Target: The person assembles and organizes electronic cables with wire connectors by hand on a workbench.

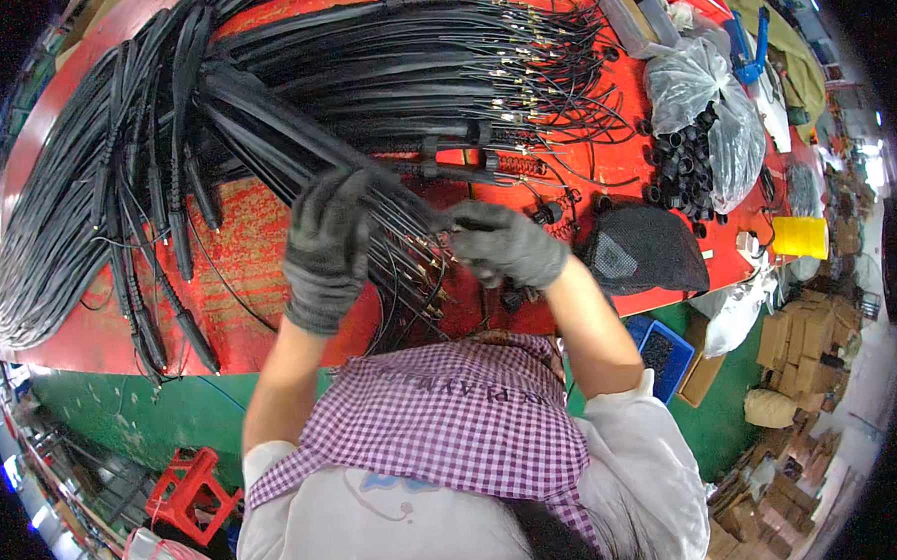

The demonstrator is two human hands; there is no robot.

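Observation:
Both of my hands wear dark grey gloves. My left hand (325,255) is closed around part of a bundle of black cables (282,132) that slants down across the table toward me. To its right, my right hand (507,245) is closed, its fingers pinched at the end of a black cable in the same bundle; the fingertips are partly hidden. Between my hands and just below them, thin cable ends with small brass-coloured tips (429,281) fan out.
Many more black cables (379,63) cover the red table (228,280). On the right are black plastic caps (682,165), a clear plastic bag (695,84), a black mesh cap (647,246) and a yellow roll (800,236). A red stool (192,491) stands lower left; a blue bin (662,356) lower right.

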